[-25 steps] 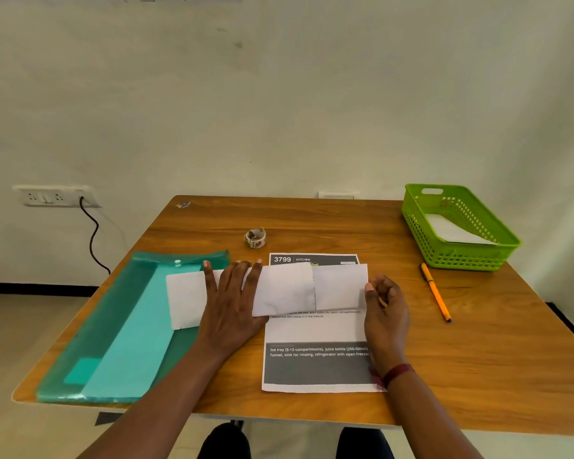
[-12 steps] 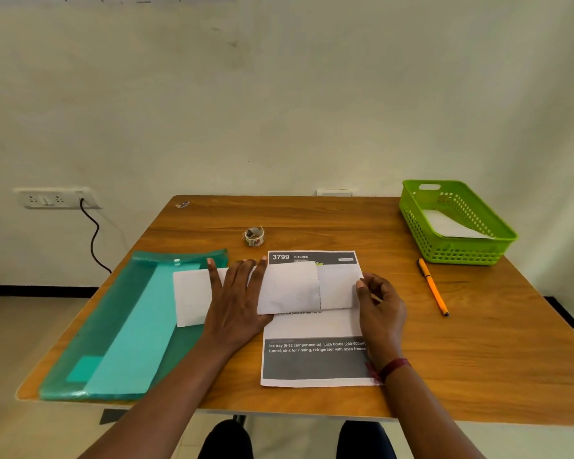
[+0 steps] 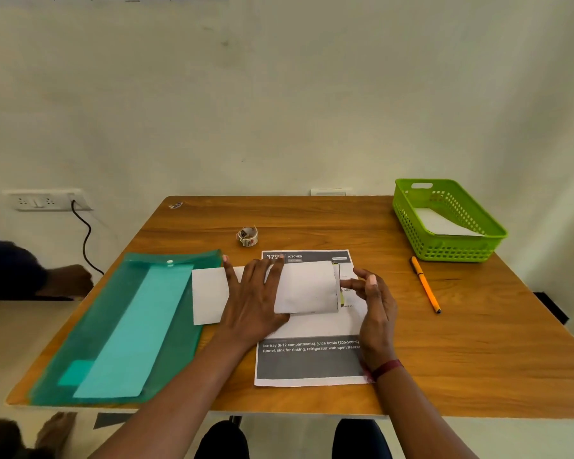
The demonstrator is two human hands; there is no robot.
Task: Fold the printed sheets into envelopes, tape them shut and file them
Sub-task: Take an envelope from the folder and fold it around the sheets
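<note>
On the wooden table (image 3: 478, 342), straight fingers of our left hand (image 3: 252, 303) pin the half-folded white paper sheet (image 3: 307, 288). Our right hand (image 3: 375, 303), fingers loosely bent and gripping nothing, nudges its right flap. We judge taping (small tape roll (image 3: 248, 236)), filing (teal plastic folder (image 3: 130, 326)) and folding the printed sheet (image 3: 312, 359) underneath not yet done.

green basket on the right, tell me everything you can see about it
The green basket looks like moulded plastic. It is rectangular, with lattice-holed walls, a solid rim and an oval handle slot in its far end. It stands upright near the table's far right corner. White paper lies inside it. An orange pen lies on the table to its left, apart from it.
</note>
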